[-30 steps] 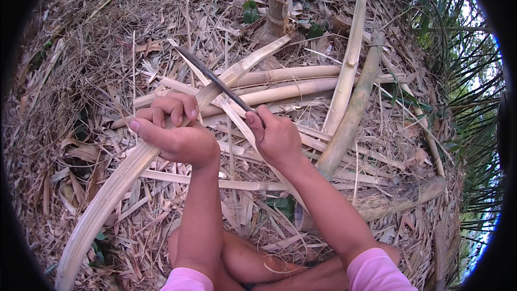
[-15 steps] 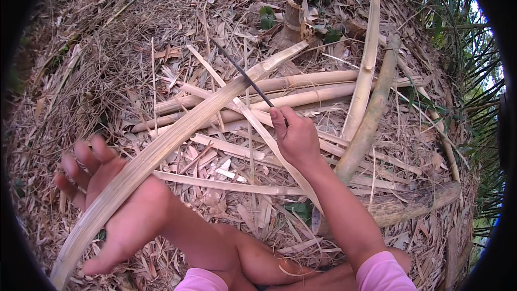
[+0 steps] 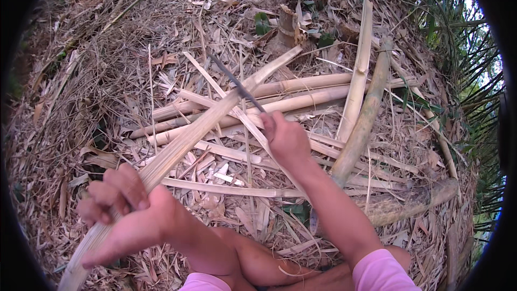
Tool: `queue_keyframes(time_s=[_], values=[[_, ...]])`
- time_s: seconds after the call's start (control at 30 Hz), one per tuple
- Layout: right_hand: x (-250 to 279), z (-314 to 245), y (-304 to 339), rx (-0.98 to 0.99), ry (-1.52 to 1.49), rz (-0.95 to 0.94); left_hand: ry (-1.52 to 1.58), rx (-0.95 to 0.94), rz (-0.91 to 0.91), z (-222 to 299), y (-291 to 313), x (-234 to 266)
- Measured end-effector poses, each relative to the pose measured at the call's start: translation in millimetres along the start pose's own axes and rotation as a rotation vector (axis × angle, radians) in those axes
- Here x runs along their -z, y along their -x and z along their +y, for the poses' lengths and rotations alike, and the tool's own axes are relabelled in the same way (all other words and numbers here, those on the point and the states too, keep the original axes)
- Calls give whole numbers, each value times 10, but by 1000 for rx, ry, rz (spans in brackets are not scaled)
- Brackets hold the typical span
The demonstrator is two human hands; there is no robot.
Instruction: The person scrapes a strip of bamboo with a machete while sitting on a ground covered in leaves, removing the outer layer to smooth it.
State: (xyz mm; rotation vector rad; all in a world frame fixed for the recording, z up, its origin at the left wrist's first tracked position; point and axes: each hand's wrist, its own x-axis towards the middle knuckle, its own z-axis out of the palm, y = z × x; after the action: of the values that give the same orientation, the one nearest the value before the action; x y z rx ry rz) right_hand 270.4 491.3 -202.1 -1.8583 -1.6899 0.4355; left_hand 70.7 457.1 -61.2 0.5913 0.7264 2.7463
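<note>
A long split bamboo strip (image 3: 196, 129) slants from the lower left up toward the far middle. My left hand (image 3: 142, 215) is closed around its near part, fingers curled over it and the thumb stretched along the near side. In my closed right hand (image 3: 290, 139) is a knife with a narrow dark blade (image 3: 231, 78). The blade lies across the strip toward its far end, touching it or very close. The knife's handle is hidden in my fist. A thinner pale strip (image 3: 215, 83) passes beneath the held one.
Bamboo poles (image 3: 301, 83) lie crosswise under the strip. To the right are a split length (image 3: 360, 70), a greenish pole (image 3: 371, 113) and a thick dark-stained piece (image 3: 414, 205). A cut stump (image 3: 288, 24) stands at the far side. Dry leaves and shavings cover the ground.
My left hand was spread beneath the strip and has curled its fingers around it. My right hand moved slightly left and nearer, and the knife's blade shows a broader face.
</note>
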Motion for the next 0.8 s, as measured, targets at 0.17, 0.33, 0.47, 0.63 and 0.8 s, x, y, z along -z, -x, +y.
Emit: queue_keyframes(time_s=[0.17,0.33,0.47,0.63,0.8], values=[[23,-19,60,129,-68,54,31,30,-64,-13,7,50],[55,-38,119,436,-207,221,-10,67,-33,76,18,-25],[-54,131,-1,196,-2,114,-118,80,16,-41,-2,-10],[167,-208,256,505,-117,236,6,36,63,-51,17,-11],[77,174,-19,147,163,118,-99,81,41,-18,30,-42]])
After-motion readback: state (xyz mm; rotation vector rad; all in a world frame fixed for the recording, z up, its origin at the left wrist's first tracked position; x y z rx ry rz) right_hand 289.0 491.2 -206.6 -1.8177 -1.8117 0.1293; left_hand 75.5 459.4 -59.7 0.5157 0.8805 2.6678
